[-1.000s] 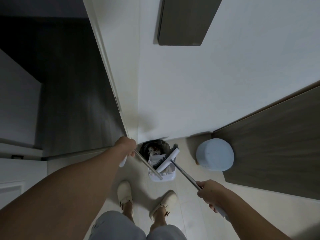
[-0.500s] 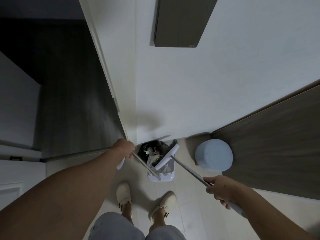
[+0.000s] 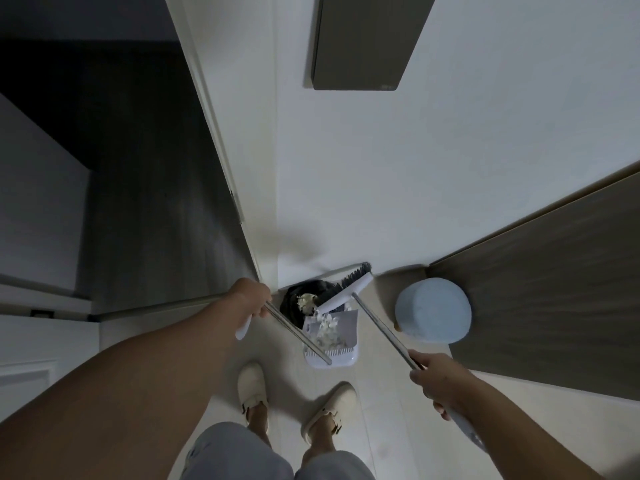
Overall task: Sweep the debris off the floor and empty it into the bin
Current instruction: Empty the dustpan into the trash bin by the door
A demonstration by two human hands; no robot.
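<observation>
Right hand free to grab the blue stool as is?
Probably not: the right hand grips the broom handle. The blue stool stands unobstructed beside it, so it would have to let go first.

Black-lined round bin [image 3: 294, 303]: far rim hidden behind the white broom head with dark bristles [image 3: 348, 291]. Pale crumpled debris [image 3: 327, 332] too small to identify. Right hand [image 3: 437, 382] fingers hidden under the palm; both forearms and legs cut off by the frame edge.

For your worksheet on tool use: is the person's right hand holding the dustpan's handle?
No. The right hand grips the broom handle; the left hand holds the dustpan.
</observation>
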